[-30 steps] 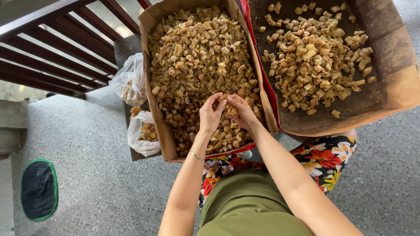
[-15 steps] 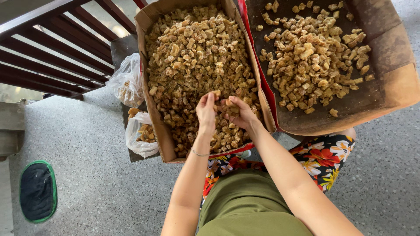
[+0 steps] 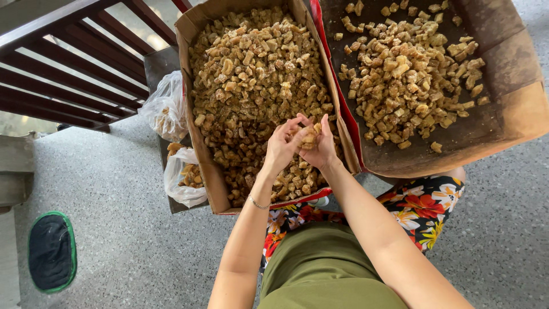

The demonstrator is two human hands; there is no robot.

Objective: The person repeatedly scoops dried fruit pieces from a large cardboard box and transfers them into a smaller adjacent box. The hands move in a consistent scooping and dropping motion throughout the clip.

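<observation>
Having lifted from the pile they were digging in a second ago, the left hand (image 3: 281, 150) and right hand (image 3: 321, 147) are now cupping a tan chunk (image 3: 309, 137) together, fingers grasping it just above the full cardboard box (image 3: 200, 143), ready for sorting.

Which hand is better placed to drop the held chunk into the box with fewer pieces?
Probably the right hand: it holds the chunk together with the left hand and sits closer to the sparser box on its side.
</observation>
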